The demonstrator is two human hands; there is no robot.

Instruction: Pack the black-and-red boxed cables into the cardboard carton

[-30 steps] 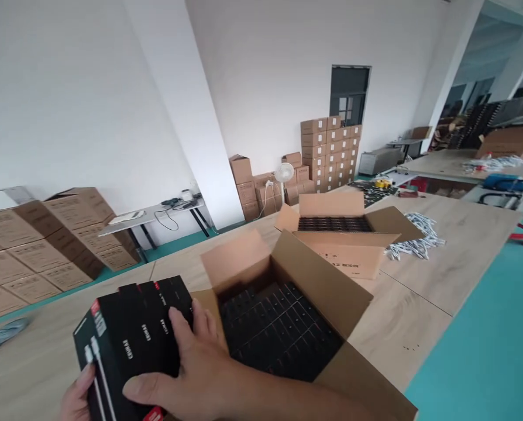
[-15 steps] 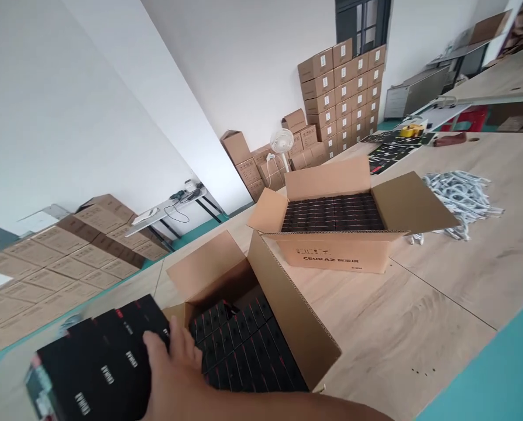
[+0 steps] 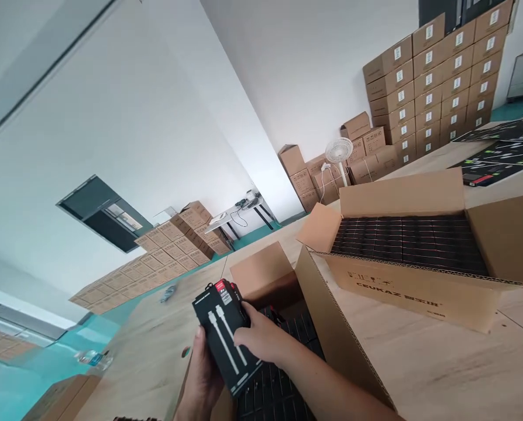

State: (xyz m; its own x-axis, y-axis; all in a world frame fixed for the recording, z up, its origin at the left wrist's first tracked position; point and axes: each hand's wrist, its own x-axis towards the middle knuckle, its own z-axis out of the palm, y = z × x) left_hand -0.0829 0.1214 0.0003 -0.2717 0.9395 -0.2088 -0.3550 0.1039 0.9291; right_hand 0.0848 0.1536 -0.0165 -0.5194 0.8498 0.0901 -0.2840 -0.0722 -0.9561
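Note:
A group of black boxes (image 3: 226, 339), the front one printed with two white cables, is tilted above the near edge of an open carton (image 3: 331, 327). My left hand (image 3: 202, 368) holds it from the left and below. My right hand (image 3: 261, 336) grips its right side, fingers over the printed face. Inside the near carton stand rows of black boxes (image 3: 274, 392), partly hidden by my right forearm. To the right, a second open carton (image 3: 388, 295) is filled with rows of black boxes (image 3: 410, 242).
Black printed sheets (image 3: 507, 158) lie at the table's far right. A small bundle (image 3: 168, 293) and a hole (image 3: 185, 352) are on the wooden table (image 3: 143, 345) at left. Stacked cartons (image 3: 428, 88), a white fan (image 3: 339, 151) and a side table (image 3: 235, 215) stand behind.
The black boxes have turned so that the face with the cables shows. My left hand has come into clear view, and the camera view has swung left.

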